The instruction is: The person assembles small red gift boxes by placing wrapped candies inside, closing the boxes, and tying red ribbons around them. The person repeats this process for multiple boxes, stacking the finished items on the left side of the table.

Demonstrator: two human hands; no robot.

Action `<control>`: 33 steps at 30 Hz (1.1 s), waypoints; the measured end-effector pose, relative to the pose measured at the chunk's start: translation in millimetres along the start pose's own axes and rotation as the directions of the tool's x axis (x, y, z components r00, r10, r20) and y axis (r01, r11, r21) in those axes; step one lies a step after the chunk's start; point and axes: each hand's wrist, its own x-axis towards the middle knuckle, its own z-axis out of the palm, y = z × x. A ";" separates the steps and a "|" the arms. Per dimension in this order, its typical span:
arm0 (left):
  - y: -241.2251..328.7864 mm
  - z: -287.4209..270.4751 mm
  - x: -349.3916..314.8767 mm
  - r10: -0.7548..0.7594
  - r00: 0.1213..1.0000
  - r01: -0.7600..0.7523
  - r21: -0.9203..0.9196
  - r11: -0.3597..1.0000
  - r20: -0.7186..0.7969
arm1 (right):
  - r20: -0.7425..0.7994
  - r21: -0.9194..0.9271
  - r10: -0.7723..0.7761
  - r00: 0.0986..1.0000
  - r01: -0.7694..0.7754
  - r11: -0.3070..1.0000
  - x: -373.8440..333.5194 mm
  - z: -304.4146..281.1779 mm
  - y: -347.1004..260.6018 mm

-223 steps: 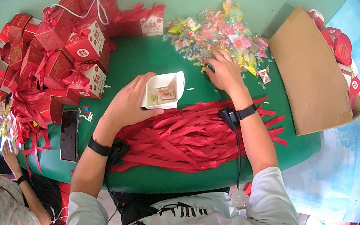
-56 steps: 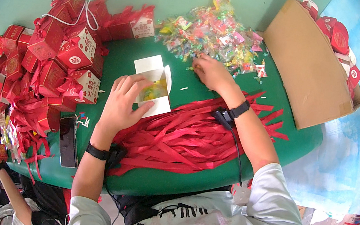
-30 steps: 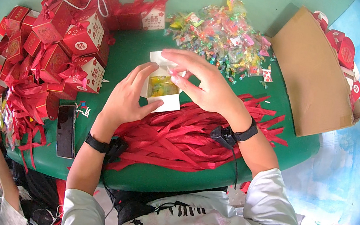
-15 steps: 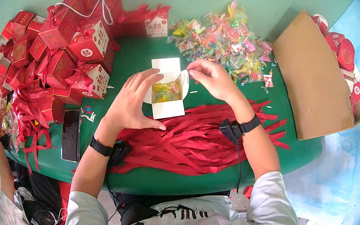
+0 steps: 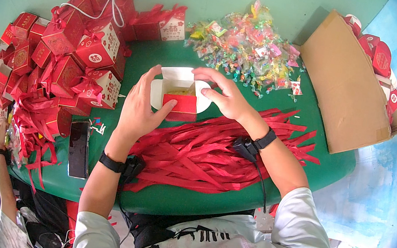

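A small gift box (image 5: 179,109), red outside and white inside, sits in the middle of the green table with its white flaps raised. Yellowish wrapped candies (image 5: 180,92) show inside it. My left hand (image 5: 139,105) grips its left side, thumb against the red front and fingers toward the back. At the right, my right hand (image 5: 226,96) holds the flaps between thumb and fingers. Just in front of the box lies a wide bundle of red ribbons (image 5: 198,157).
Finished-looking red boxes with ribbons (image 5: 68,53) are piled at the left, near a phone (image 5: 79,149). Loose wrapped candies (image 5: 250,52) heap at the back. A cardboard carton (image 5: 345,89) stands at the right, red boxes behind it. Another person's arm (image 5: 4,182) reaches in at far left.
My left hand has closed onto the box, and my right hand has moved left onto its flaps. The front now shows red where a white flap lay spread out.
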 end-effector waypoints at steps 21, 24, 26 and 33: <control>17.0 -10.0 5.3 0.101 0.995 -0.101 0.003 0.995 -0.005 | -0.070 -0.183 -0.091 0.993 0.077 0.980 0.5 3.0 -6.1; 14.9 -8.1 6.0 0.144 0.989 -0.143 0.022 0.989 -0.020 | -0.062 -0.201 -0.099 0.993 0.085 0.976 0.4 0.3 -7.3; 12.4 -8.2 6.1 0.170 0.985 -0.169 0.062 0.984 0.001 | -0.062 -0.202 -0.089 0.994 0.075 0.976 -0.8 0.2 -7.6; 18.8 -15.3 8.2 0.194 0.973 -0.206 0.092 0.974 0.127 | -0.081 -0.107 -0.030 0.996 0.022 0.994 -1.9 4.2 -13.3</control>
